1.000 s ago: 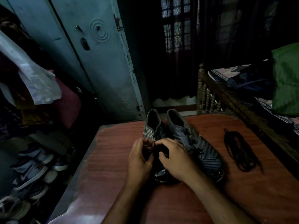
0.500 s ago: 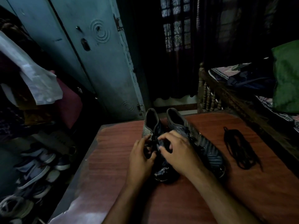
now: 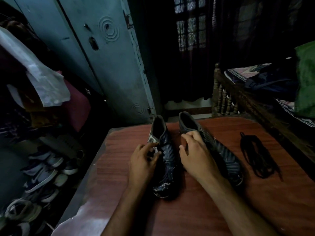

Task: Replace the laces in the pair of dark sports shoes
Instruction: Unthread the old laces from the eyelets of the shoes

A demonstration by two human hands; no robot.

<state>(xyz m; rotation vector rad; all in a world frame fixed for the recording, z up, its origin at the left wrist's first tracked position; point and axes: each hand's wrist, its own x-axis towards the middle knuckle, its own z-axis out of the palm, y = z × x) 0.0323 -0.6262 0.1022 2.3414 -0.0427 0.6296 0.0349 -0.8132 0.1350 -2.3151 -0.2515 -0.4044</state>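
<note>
Now two dark sports shoes stand side by side on the reddish wood-grain counter point(image 3: 213, 210), toes toward the person and openings facing away. Inside, the left shoe point(image 3: 166, 160) and the right shoe point(image 3: 228, 155) show only dark hollows; nothing can be made out in them. The left hand point(image 3: 143, 163) rests against the outer side of the left shoe near its lace area, fingers curled in a pinching grip, though whether a lace end is actually caught there is too dark to tell. The right hand point(image 3: 196, 154) lies over the inner side of the right shoe, fingers spread and bent loosely on its upper, its grip slack with nothing clearly held. A bundle of black laces point(image 3: 257, 159) lies loose on the counter, apart from the right shoe on its far side. Beyond the counter stands a blue-grey metal cupboard point(image 3: 105, 57). At the left, a shoe rack point(image 3: 42, 176) holds several pale sneakers. On the right, a wooden bed rail point(image 3: 225, 97) borders a bed with a green cloth point(image 3: 306, 79).
</note>
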